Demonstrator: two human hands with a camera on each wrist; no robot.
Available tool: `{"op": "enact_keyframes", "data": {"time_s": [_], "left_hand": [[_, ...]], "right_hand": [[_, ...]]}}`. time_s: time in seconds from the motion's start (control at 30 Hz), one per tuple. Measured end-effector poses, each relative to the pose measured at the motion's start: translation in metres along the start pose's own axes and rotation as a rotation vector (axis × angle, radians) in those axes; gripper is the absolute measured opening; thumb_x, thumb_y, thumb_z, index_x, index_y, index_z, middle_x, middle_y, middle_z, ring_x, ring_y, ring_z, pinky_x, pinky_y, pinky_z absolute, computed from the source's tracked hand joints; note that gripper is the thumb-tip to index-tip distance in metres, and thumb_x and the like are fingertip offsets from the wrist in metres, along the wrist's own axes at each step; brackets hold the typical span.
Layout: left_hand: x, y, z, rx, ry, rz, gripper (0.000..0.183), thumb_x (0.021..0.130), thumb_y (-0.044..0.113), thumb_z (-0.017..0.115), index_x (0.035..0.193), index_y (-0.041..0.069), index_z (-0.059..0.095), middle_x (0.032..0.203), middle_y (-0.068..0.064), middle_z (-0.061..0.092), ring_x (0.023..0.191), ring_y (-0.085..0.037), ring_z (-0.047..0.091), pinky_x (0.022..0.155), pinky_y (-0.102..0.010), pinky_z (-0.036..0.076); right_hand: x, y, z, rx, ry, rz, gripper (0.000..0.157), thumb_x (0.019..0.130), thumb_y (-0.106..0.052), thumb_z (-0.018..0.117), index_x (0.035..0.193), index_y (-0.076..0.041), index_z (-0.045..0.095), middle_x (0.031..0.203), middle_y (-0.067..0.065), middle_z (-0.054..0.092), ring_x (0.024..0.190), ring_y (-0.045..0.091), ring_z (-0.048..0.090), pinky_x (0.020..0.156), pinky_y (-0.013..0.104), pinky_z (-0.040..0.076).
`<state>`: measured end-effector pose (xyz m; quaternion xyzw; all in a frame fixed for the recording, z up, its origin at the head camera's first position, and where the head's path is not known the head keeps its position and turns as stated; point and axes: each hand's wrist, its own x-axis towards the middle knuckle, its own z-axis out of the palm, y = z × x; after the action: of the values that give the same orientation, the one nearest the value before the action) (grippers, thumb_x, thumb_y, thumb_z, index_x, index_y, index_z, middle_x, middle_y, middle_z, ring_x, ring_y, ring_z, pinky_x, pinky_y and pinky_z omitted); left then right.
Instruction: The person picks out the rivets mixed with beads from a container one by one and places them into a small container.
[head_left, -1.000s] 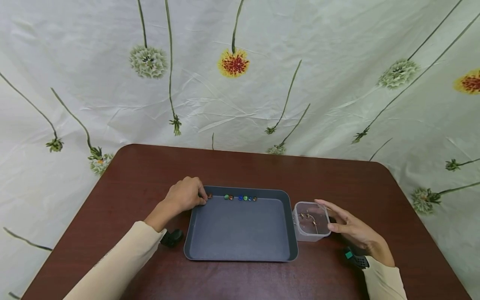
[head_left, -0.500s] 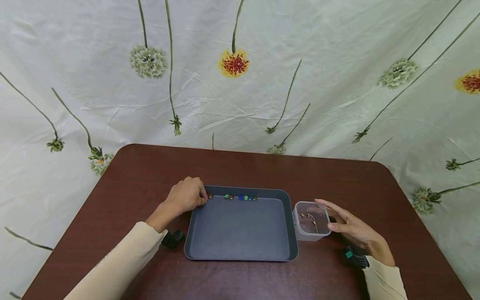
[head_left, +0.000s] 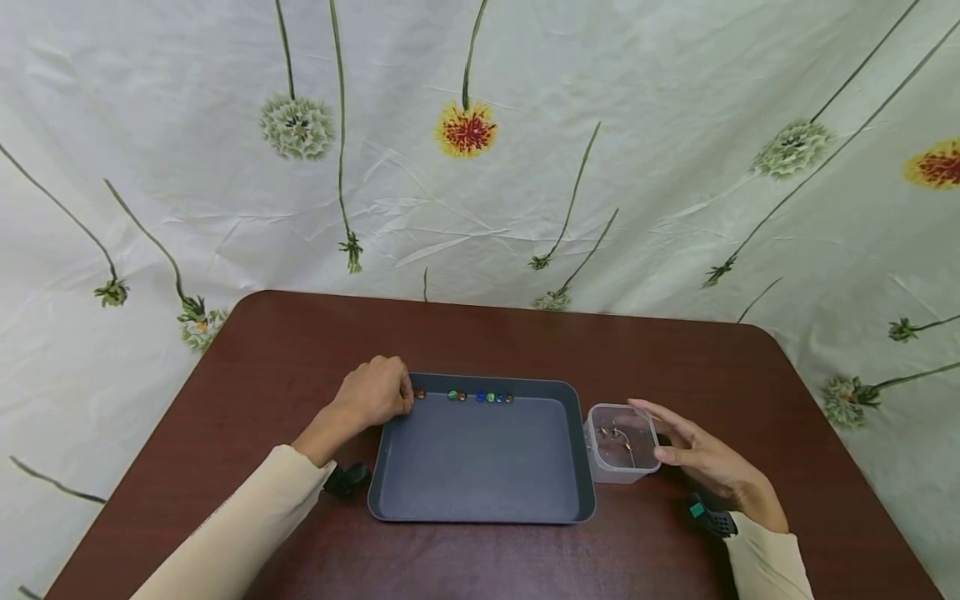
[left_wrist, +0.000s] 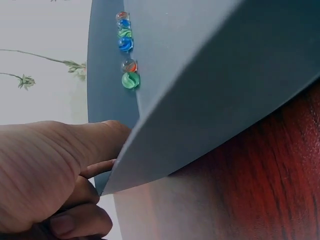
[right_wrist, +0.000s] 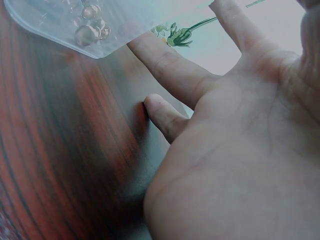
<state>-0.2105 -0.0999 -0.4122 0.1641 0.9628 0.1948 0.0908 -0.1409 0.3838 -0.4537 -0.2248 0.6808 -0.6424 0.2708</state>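
A dark grey tray (head_left: 480,467) lies on the table, with several glass marbles (head_left: 491,397) in a broken row along its far wall. My left hand (head_left: 375,390) bends over the tray's far left corner, right beside an orange-brown marble (head_left: 420,393). In the left wrist view its thumb (left_wrist: 100,140) reaches over the rim; the fingertips are hidden behind the tray wall, so I cannot tell whether they pinch a marble. A clear plastic box (head_left: 622,442) with several shiny brownish balls (right_wrist: 89,34) stands against the tray's right side. My right hand (head_left: 705,454) rests at the box's right side, fingers extended.
The dark reddish-brown table (head_left: 480,558) has rounded far corners. Behind it hangs a pale cloth (head_left: 420,192) printed with flowers. A black device (head_left: 348,479) sits at the left wrist and another strap device (head_left: 712,517) at the right wrist.
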Motion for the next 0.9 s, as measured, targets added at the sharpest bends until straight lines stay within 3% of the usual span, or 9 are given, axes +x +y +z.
{"op": "enact_keyframes", "data": {"time_s": [0.23,0.4,0.63,0.9], "left_hand": [[-0.001,0.002,-0.001,-0.018,-0.015,0.006,0.026,0.083,0.000,0.070,0.062,0.014,0.072,0.068,0.003,0.067,0.053,-0.013,0.053,0.048,-0.026,0.041],[-0.002,0.014,-0.006,-0.053,0.000,0.047,0.023,0.083,0.003,0.072,0.063,0.013,0.074,0.071,0.003,0.069,0.053,-0.012,0.053,0.048,-0.025,0.041],[0.001,0.050,-0.011,-0.074,0.035,0.153,0.019,0.084,0.005,0.074,0.068,0.013,0.076,0.080,-0.001,0.072,0.052,-0.011,0.049,0.046,-0.023,0.038],[0.009,0.098,-0.014,-0.102,0.057,0.293,0.012,0.085,0.008,0.076,0.075,0.013,0.079,0.089,-0.002,0.074,0.051,-0.008,0.046,0.044,-0.019,0.032]], "right_hand": [[-0.001,0.003,-0.001,-0.007,-0.002,0.006,0.066,0.105,0.000,0.045,0.162,-0.009,0.014,0.159,-0.012,0.033,0.140,-0.002,0.036,0.103,0.027,0.046],[-0.001,0.006,-0.002,-0.015,0.009,0.006,0.066,0.103,0.001,0.047,0.161,-0.008,0.015,0.158,-0.014,0.034,0.139,-0.002,0.036,0.103,0.026,0.046],[-0.001,0.006,-0.002,0.001,0.012,-0.006,0.067,0.102,0.003,0.047,0.161,-0.008,0.017,0.157,-0.006,0.037,0.138,0.004,0.042,0.103,0.029,0.048],[-0.001,0.004,-0.002,-0.010,0.008,0.007,0.067,0.103,0.001,0.047,0.161,-0.009,0.016,0.157,-0.012,0.036,0.140,-0.002,0.038,0.103,0.027,0.047]]}}
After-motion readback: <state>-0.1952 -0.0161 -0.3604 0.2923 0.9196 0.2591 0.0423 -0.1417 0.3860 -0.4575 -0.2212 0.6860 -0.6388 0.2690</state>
